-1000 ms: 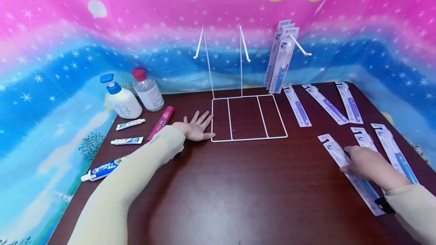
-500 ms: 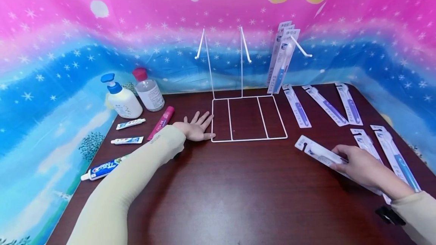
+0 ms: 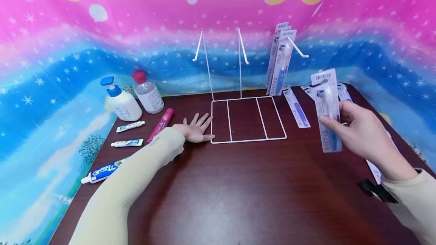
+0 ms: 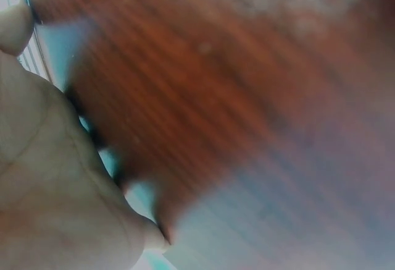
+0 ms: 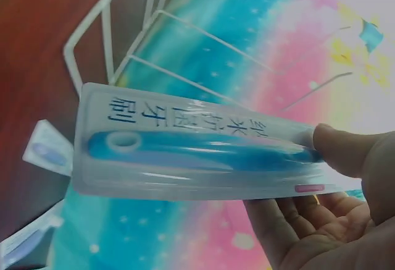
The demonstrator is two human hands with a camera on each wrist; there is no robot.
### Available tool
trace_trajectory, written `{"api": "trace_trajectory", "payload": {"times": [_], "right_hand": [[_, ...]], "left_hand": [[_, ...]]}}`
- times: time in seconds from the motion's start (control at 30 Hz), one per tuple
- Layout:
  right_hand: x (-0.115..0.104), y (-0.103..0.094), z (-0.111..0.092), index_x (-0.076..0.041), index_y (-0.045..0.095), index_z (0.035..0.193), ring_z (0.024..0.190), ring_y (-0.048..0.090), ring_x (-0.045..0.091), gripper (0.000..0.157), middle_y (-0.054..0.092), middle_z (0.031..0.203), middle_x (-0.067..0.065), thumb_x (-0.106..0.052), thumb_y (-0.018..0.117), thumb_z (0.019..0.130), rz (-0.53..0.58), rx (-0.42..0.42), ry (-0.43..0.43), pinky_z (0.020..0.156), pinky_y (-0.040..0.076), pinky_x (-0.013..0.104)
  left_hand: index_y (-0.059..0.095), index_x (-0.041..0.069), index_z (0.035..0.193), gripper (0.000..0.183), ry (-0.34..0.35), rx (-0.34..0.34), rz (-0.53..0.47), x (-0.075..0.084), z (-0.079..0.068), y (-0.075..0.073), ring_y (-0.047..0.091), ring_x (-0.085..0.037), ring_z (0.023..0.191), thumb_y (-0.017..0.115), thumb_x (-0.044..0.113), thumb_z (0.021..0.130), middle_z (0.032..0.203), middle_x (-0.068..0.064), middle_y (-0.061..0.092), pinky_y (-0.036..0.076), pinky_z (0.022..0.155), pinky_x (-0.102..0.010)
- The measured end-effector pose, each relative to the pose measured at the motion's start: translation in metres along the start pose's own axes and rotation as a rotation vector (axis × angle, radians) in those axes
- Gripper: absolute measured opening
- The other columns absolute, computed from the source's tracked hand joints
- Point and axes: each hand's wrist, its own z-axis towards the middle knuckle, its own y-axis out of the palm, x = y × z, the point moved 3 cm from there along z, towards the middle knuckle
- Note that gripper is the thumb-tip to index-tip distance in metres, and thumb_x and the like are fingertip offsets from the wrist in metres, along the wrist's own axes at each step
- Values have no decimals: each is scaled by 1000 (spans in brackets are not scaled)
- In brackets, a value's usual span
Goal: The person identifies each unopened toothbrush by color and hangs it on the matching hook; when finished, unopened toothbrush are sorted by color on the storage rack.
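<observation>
My right hand [image 3: 366, 135] pinches a packaged toothbrush [image 3: 327, 110] between thumb and fingers, upright above the table's right side. Its blue handle [image 5: 203, 151] shows through the clear pack in the right wrist view. Flat on the table, my left hand [image 3: 195, 128] has its fingers spread, with fingertips touching the left edge of a white wire rack [image 3: 248, 140]. In the left wrist view, the palm [image 4: 55, 177] fills the left side. Several packaged toothbrushes [image 3: 281, 63] hang from the rack's right hook; the left hook [image 3: 197, 46] and middle hook [image 3: 243, 46] carry nothing.
More packaged toothbrushes lie at right, one purple [image 3: 297, 108] beside the rack, others partly behind my right hand. At left stand a pump bottle [image 3: 123, 103] and a red-capped bottle [image 3: 150, 95], near a pink tube [image 3: 161, 125], small tubes [image 3: 127, 143] and a blue toothpaste tube [image 3: 103, 171].
My right hand has taken hold of a toothbrush pack from the table, lifted it and turned it upright, moving toward the back. The left hand stays in place.
</observation>
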Motion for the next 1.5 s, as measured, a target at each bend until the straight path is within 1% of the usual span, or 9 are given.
{"api": "trace_trajectory", "payload": {"times": [0.07, 0.13, 0.33, 0.57, 0.83, 0.93, 1.07, 1.23, 1.5], "right_hand": [[-7, 0, 6, -5, 57, 117, 86, 62, 42, 43, 61, 106, 24, -33, 65, 85, 28, 12, -14, 60, 50, 53], [-12, 0, 11, -4, 55, 120, 89, 61, 43, 46, 60, 109, 24, -32, 65, 85, 52, 20, -23, 63, 48, 56], [-20, 2, 21, -4, 57, 117, 89, 62, 38, 44, 60, 108, 20, -32, 65, 85, 64, 58, -29, 65, 48, 54], [-26, 8, 36, -7, 53, 126, 97, 60, 34, 50, 58, 117, 16, -36, 61, 87, 121, 50, 10, 76, 46, 55], [-24, 15, 51, -6, 54, 123, 94, 62, 29, 49, 62, 113, 15, -40, 59, 87, 128, 26, 27, 76, 48, 47], [-22, 16, 55, -6, 56, 120, 93, 63, 28, 48, 63, 111, 15, -40, 59, 87, 116, 31, 20, 74, 50, 40], [-19, 18, 59, -5, 57, 119, 93, 63, 28, 47, 63, 110, 15, -39, 60, 87, 124, 36, 21, 73, 50, 41], [-16, 23, 63, -5, 56, 119, 92, 63, 29, 48, 63, 110, 16, -40, 59, 87, 129, 29, 40, 74, 49, 47], [-10, 35, 77, -4, 54, 121, 93, 61, 30, 48, 61, 113, 17, -38, 58, 88, 184, -6, 44, 73, 49, 48]], "left_hand": [[-16, 34, 144, 92, 1, -4, -8, 0, 0, 2, -22, -26, 134, 28, 79, 77, 150, 7, -21, -6, 98, -65], [-16, 34, 144, 92, 2, -4, -11, 0, 1, 2, -23, -26, 134, 29, 79, 77, 150, 8, -21, -6, 98, -66], [-18, 35, 143, 91, -1, -4, 12, 1, 1, 1, -23, -26, 134, 28, 79, 77, 150, 8, -22, -6, 98, -66], [-17, 36, 143, 88, -16, -19, 13, 4, -3, -2, -22, -26, 134, 29, 77, 80, 150, 9, -22, -6, 99, -64], [-17, 36, 143, 90, -17, -19, -6, 1, 0, 2, -23, -25, 134, 31, 77, 79, 150, 9, -21, -7, 98, -65], [-17, 36, 143, 90, -11, -17, -10, 0, 0, 1, -24, -25, 134, 30, 78, 78, 150, 9, -22, -8, 98, -65], [-16, 33, 144, 91, 5, -6, -12, 1, -2, -1, -23, -27, 134, 29, 77, 79, 151, 6, -20, -9, 96, -66], [-14, 30, 146, 91, 16, 2, -10, 4, -4, -2, -21, -30, 135, 29, 76, 80, 152, 3, -18, -9, 94, -68], [-16, 32, 144, 91, 2, -6, -8, 1, 0, 1, -24, -26, 134, 27, 79, 78, 150, 6, -21, -9, 96, -66]]}}
